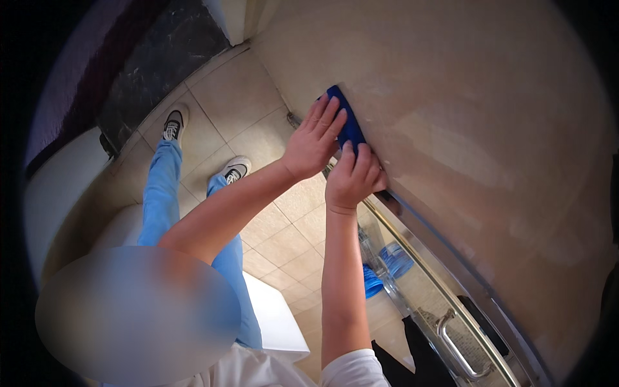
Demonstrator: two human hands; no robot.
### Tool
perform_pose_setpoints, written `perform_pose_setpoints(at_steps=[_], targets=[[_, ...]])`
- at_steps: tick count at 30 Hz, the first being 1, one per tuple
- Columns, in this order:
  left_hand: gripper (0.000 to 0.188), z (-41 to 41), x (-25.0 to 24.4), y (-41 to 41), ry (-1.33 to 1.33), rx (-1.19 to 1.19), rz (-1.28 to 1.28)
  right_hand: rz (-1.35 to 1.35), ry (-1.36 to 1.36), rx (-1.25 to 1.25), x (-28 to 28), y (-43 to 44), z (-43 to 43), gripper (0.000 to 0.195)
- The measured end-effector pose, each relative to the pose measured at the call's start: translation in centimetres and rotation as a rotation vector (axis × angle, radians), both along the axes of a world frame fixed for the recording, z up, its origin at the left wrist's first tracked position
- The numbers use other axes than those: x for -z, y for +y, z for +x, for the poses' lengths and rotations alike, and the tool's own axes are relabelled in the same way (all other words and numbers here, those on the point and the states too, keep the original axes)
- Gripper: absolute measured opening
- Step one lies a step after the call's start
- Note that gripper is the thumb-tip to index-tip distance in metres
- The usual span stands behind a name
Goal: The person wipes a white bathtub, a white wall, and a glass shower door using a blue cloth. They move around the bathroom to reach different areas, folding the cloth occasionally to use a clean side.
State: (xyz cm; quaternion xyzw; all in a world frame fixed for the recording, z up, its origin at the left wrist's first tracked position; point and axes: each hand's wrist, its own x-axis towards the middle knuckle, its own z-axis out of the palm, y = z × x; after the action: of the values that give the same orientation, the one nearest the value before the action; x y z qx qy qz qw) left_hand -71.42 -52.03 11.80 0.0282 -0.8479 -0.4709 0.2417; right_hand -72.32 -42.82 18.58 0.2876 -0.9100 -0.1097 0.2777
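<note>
A dark blue folded cloth (pixel 351 126) lies flat against the beige wall (pixel 459 145), just above a metal-edged ledge. My left hand (pixel 312 140) presses on its upper part with the fingers extended. Lower down, my right hand (pixel 354 173) grips the near end of the same cloth, fingertips over its edge. The two hands are side by side, close to touching. Paler, smeary patches show on the wall to the right of the cloth.
Below my right forearm runs a glass panel with a gold-coloured rail (pixel 435 285) and a chrome handle (pixel 457 348). A blue plastic container (pixel 372 281) stands on the tiled floor (pixel 285 232). Black fabric (pixel 416 355) hangs nearby. A white fixture (pixel 278 317) stands behind my jeans-clad legs (pixel 162 188).
</note>
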Motion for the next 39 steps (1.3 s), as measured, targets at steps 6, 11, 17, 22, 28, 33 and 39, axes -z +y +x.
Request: perform_pose_setpoints(at_steps=[6,11,17,22,28,33,39], targets=[[0.068,-2.6,-6.1,-1.0,0.301,-0.063,0.169,-0.089,0.128,-0.042,-7.6,-1.4,-0.4,0.011],[0.051,-5.3,-10.6,-2.5,0.515,-0.07,0.099,-0.131,0.327,-0.086,-10.4,-2.5,-2.0,0.02],[0.071,-2.9,-0.3,-2.6,0.213,-0.053,0.126,0.042,0.16,-0.154,-1.2,-1.7,-1.9,0.017],[0.075,-1.6,3.8,-2.2,0.002,-0.049,0.125,0.097,0.014,-0.163,4.2,-1.4,-2.1,0.016],[0.073,-4.5,-1.7,-6.7,0.257,-0.098,0.145,-0.062,0.158,-0.185,-2.3,-6.0,-3.6,0.011],[0.07,-9.0,-6.8,-12.7,0.526,-0.125,0.081,-0.167,0.334,-0.291,-5.9,-10.9,-7.1,0.016],[0.076,-7.2,2.4,-12.9,0.265,-0.147,0.11,-0.085,0.15,-0.276,2.3,-11.8,-6.8,0.021]])
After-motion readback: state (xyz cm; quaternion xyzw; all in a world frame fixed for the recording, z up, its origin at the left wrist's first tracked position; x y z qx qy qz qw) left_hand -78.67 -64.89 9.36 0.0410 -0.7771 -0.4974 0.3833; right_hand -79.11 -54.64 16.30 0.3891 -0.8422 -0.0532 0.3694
